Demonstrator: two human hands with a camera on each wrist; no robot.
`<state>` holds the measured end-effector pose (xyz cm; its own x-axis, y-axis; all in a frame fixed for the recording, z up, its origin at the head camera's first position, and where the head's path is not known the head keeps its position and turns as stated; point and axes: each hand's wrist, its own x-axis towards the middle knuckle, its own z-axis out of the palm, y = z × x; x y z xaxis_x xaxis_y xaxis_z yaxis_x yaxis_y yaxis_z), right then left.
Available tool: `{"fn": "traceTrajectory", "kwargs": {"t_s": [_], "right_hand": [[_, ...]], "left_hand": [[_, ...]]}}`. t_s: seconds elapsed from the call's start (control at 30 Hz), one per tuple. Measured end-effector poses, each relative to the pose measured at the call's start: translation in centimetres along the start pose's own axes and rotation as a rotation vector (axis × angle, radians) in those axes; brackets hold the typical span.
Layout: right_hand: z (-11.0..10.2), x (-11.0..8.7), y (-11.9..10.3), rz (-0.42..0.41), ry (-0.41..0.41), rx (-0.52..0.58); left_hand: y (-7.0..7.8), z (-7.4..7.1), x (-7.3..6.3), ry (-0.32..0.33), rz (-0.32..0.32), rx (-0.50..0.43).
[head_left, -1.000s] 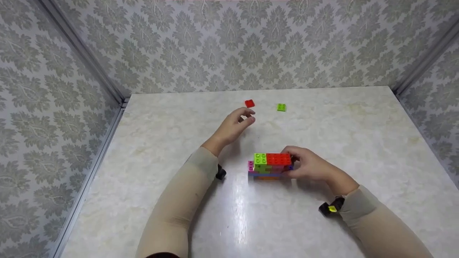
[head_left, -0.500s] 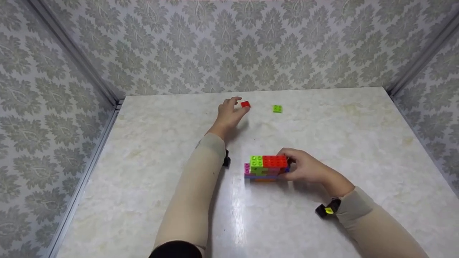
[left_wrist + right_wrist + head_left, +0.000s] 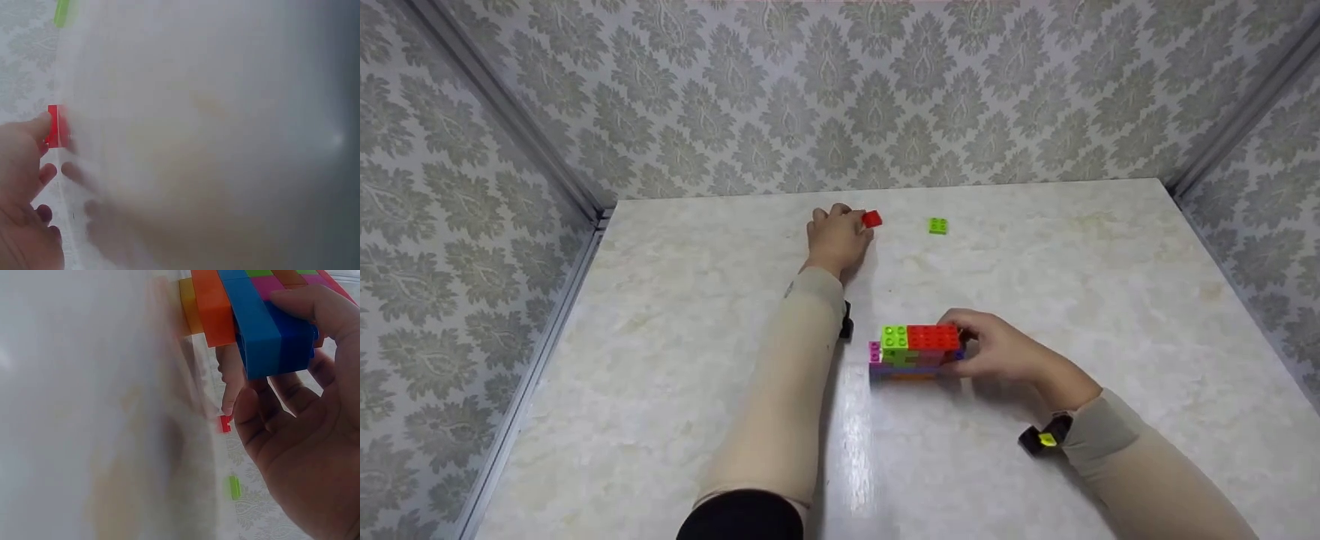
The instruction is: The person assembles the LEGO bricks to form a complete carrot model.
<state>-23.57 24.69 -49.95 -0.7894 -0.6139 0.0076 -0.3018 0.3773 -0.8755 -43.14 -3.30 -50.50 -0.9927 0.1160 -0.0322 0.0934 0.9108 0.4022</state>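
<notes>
At the table's far side, my left hand (image 3: pixel 838 238) has its thumb and index finger on a small red building brick (image 3: pixel 872 219), pinching it at its left end. In the left wrist view the thumb lies against that red brick (image 3: pixel 58 126), while the other fingers curl loosely below. Nearer the front, my right hand (image 3: pixel 1006 349) grips the right end of a stack of joined building bricks (image 3: pixel 933 337), lime and red on top. The right wrist view shows blue and orange bricks (image 3: pixel 261 343) of the stack, with the thumb on a dark blue one.
A lime-green brick (image 3: pixel 938 226) lies right of the red one, near the back edge. Patterned wall panels (image 3: pixel 840 97) stand behind and beside the pale table (image 3: pixel 660 337). Black wrist cameras (image 3: pixel 1039 440) sit at the sleeves.
My left hand has moved away from the person to the small red brick, and its fingers have closed in on it. The right hand keeps its grip on the stack, which stays in place.
</notes>
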Motion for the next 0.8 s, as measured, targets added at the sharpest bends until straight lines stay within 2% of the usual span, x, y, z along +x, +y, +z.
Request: {"fn": "traceTrajectory", "kwargs": {"t_s": [0.17, 0.27, 0.43, 0.63, 0.8], "right_hand": [[0.0, -0.1, 0.0, -0.006, 0.01, -0.003], [0.1, -0.1, 0.0, 0.002, 0.01, -0.009], [0.1, 0.0, 0.1, 0.007, 0.008, -0.025], [0.0, -0.1, 0.3, 0.0, 0.005, -0.01], [0.1, 0.0, 0.2, -0.007, 0.012, -0.017]], "left_hand": [[0.1, 0.1, 0.3, 0.074, 0.017, 0.033], [0.1, 0.2, 0.3, 0.099, 0.02, 0.021], [-0.3, -0.6, -0.4, 0.106, -0.011, -0.121], [-2.2, -1.9, -1.8, 0.11, -0.066, -0.326], [-4.2, -3.4, -3.6, 0.149, -0.013, -0.414]]}}
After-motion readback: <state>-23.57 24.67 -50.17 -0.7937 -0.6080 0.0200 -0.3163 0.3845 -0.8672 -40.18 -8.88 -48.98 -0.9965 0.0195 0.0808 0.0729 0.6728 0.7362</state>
